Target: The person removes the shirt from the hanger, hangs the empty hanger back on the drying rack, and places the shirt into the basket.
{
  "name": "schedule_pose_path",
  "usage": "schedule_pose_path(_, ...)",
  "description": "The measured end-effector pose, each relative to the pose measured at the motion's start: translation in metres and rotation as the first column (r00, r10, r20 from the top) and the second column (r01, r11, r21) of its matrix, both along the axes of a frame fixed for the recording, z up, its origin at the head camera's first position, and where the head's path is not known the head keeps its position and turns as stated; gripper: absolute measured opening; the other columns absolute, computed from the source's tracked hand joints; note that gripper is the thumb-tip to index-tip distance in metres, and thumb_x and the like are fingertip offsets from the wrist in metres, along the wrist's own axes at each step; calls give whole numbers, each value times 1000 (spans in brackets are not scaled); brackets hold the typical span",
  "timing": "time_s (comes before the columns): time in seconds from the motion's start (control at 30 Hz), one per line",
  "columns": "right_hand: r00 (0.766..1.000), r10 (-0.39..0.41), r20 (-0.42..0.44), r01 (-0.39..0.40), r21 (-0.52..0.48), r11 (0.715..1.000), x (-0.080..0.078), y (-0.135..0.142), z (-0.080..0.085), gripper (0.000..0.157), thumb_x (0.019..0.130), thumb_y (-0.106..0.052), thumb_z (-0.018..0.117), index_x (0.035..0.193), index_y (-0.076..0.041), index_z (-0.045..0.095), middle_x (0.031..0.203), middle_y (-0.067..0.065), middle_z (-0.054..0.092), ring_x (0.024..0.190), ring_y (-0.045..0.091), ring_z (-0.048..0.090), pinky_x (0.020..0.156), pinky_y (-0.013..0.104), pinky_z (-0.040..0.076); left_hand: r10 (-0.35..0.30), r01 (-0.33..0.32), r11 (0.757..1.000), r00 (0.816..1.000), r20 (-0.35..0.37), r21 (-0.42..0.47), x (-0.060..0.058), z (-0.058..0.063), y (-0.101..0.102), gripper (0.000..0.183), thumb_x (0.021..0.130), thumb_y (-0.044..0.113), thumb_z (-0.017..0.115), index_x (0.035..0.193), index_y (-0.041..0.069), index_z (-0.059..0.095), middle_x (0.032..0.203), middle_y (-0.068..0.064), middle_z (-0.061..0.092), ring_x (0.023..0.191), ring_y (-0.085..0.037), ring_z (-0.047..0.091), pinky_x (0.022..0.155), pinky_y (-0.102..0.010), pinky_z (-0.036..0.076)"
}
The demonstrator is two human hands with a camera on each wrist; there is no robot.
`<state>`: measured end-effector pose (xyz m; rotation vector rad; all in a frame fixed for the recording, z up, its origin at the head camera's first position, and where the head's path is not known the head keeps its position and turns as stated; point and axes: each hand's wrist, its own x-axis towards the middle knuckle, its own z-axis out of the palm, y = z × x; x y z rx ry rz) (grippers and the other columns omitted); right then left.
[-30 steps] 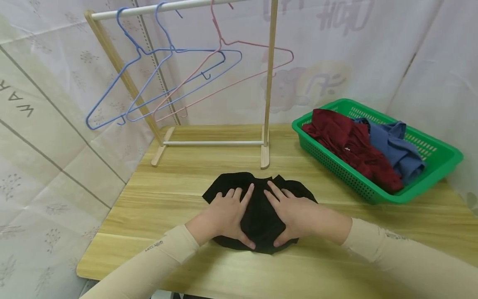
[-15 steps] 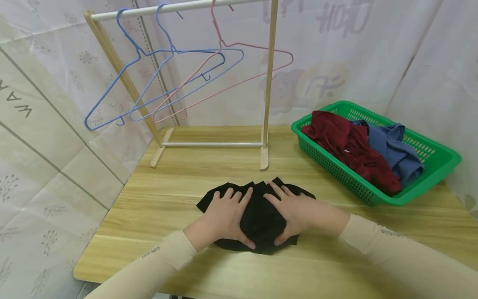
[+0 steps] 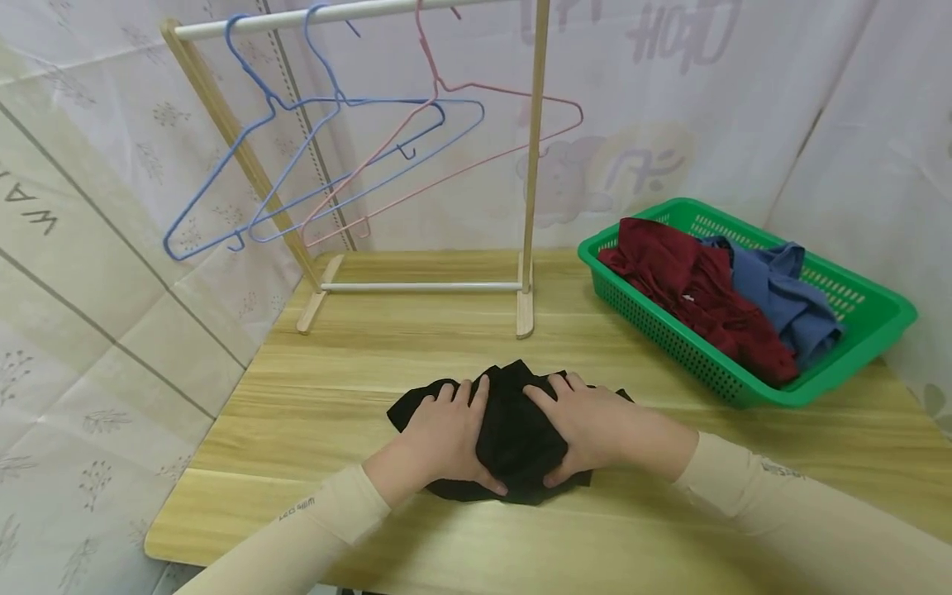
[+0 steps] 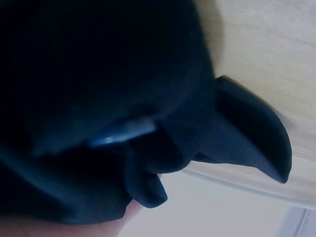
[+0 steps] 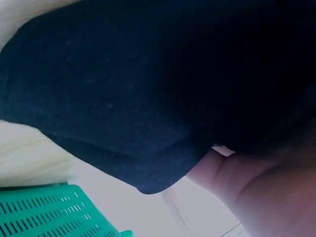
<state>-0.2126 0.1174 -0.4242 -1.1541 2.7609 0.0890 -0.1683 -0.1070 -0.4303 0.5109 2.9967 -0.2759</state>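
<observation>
A bunched black garment [image 3: 516, 434] lies on the wooden table in front of me; its kind does not show. My left hand [image 3: 446, 434] grips its left side, fingers on the far part and thumb at the near edge. On the right side my right hand [image 3: 591, 426] holds the cloth the same way, thumb tip toward the middle. Some fingertips are hidden in the folds. Dark fabric [image 4: 242, 128] fills much of the left wrist view, with a loose flap sticking out. In the right wrist view the cloth [image 5: 98, 89] hangs over part of the hand.
A green basket [image 3: 662, 326] with a dark red garment [image 3: 684, 281] and a blue garment [image 3: 781, 289] stands at the right. Behind the hands is a wooden rack [image 3: 532, 207] carrying two blue hangers [image 3: 211, 178] and a pink hanger [image 3: 394, 132]. The wooden table [image 3: 297, 413] has a rounded left corner.
The far edge of the black garment has been drawn inward and bunched into more folds between both hands. The fingers have curled closer; the hands have stayed nearly in place.
</observation>
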Motion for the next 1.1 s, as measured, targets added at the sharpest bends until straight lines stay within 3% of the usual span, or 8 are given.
schedule_pose_path(0.1, 1000, 2, -5, -2, -1, 1000, -1, -1, 0, 124, 55, -82, 73, 150, -14, 32, 138, 17, 47, 125, 37, 47, 77, 49, 56, 0, 0, 1000, 1000, 19, -23, -1, -1, -2, 150, 44, 101, 53, 158, 12, 15, 154, -9, 41, 143, -31, 36, 105, -54, 42)
schedule_pose_path(0.23, 1000, 3, -4, -3, 10, 1000, -2, -7, -1, 126, 55, -83, 72, 151, -14, 31, 138, 17, 46, 125, 36, 47, 77, 49, 56, 12, -10, 1000, 998, 57, -28, 0, 0, -4, 148, 46, 100, 53, 158, 12, 13, 159, -9, 33, 151, -34, 22, 109, -66, 31)
schedule_pose_path(0.4, 1000, -19, 10, 18, 55, 998, 1, -14, 1, 126, 54, -83, 73, 151, -15, 31, 137, 18, 46, 125, 36, 46, 79, 49, 56, 20, -18, 1000, 996, 90, -21, 1, 1, -4, 148, 46, 99, 56, 158, 12, 12, 160, -11, 30, 148, -34, 29, 108, -66, 32)
schedule_pose_path(0.63, 999, -51, 8, 50, 108, 993, 6, -19, 7, 125, 55, -78, 77, 151, -12, 32, 133, 21, 46, 122, 38, 48, 71, 47, 57, 10, -6, 999, 997, 76, -53, 1, 0, 1, 149, 46, 99, 56, 158, 10, 14, 159, -12, 32, 145, -35, 35, 106, -63, 37)
schedule_pose_path(1.1, 996, -87, 5, 85, 150, 985, 8, -19, 9, 125, 54, -78, 78, 151, -13, 32, 134, 22, 46, 123, 39, 48, 68, 52, 56, 28, -23, 998, 995, 99, -50, -3, 1, 8, 149, 44, 95, 62, 157, 10, 16, 159, -12, 32, 144, -37, 36, 106, -63, 37)
